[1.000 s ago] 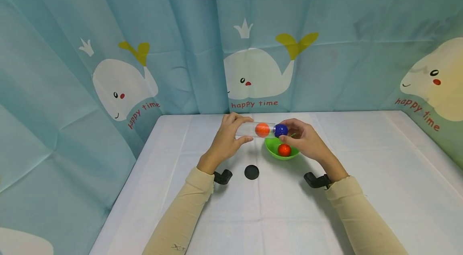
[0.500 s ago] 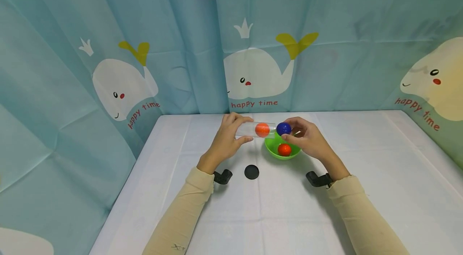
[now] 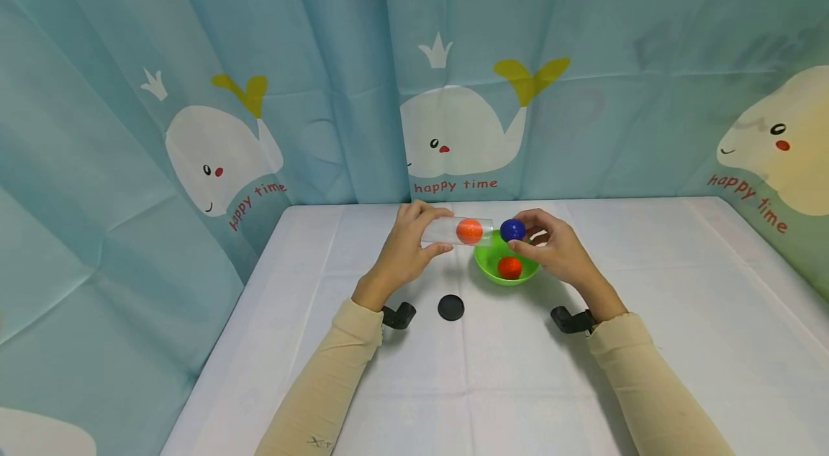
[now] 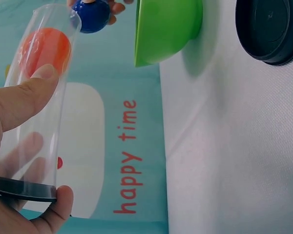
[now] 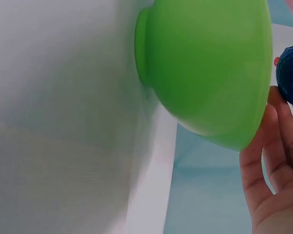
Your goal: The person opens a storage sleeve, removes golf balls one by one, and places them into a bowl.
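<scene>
I have my left hand [image 3: 404, 246] clamped around the tube [image 3: 437, 231], thumb across its near side, gripping toward the dark base [image 4: 27, 189]. The tube lies about level, its open mouth facing my right hand [image 3: 552, 249], which pinches the blue ball [image 3: 512, 229] between thumb and fingers, just outside the mouth and not touching it. Inside, close to the mouth, sits an orange ball [image 3: 469, 231]. I'd worry most about that one: if my left wrist dips the mouth, it could roll straight out.

The blue ball is held toward the fingertips, so a loose pinch or a bump on the tube's edge could drop it. The bowl [image 3: 485, 263] stands beneath it, with a red-orange ball [image 3: 509, 268] inside. My right fingers look very near the bowl's rim in the right wrist view; I can't tell if they touch, and lowering them could tip it.

Nearer me, the lid [image 3: 451, 307] lies flat on the table [image 3: 505, 384]; a careless sweep of the left wrist camera [image 3: 399, 316] might shift it.
</scene>
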A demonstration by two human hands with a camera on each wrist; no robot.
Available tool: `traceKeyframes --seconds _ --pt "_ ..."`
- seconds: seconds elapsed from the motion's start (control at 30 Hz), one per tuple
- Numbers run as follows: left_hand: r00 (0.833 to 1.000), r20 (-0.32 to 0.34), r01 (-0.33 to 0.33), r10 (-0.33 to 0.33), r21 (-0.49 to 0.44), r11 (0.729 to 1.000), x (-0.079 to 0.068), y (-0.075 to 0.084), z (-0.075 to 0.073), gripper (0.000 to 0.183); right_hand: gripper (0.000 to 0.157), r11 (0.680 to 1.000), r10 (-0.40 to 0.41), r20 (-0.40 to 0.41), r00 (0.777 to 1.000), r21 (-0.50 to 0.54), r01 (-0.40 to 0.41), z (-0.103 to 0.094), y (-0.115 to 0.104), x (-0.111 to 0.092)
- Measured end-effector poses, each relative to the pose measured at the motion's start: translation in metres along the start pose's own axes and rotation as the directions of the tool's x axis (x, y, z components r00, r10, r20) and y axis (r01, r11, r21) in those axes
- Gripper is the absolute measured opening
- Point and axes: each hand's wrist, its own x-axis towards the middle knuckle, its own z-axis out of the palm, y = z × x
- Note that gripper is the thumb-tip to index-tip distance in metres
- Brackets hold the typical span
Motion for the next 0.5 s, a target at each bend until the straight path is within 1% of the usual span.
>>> traceKeyframes --seconds 0.13,0.27,0.37,0.5 --pt "1.0 -0.004 -0.001 0.001 -0.001 1.0 0.0 0.0 0.0 0.052 0.042 0.999 -0.015 -0.001 1.0 -0.035 0.015 0.0 0.001 0.0" --pt "1.0 -0.005 0.0 0.0 0.001 1.0 0.0 0.0 0.0 0.052 0.04 0.998 -0.031 -0.012 0.999 -0.062 0.03 0.001 0.005 0.001" --pt "1.0 -0.003 0.004 -0.004 -0.001 1.0 -0.001 0.0 0.0 0.052 0.037 0.997 -0.03 -0.019 0.999 -0.071 0.028 0.002 0.008 0.001" --pt "1.0 0.003 0.009 -0.009 -0.003 1.0 -0.001 0.0 -0.001 0.052 0.038 0.995 -0.008 -0.014 1.0 -0.099 0.007 0.003 0.011 0.002"
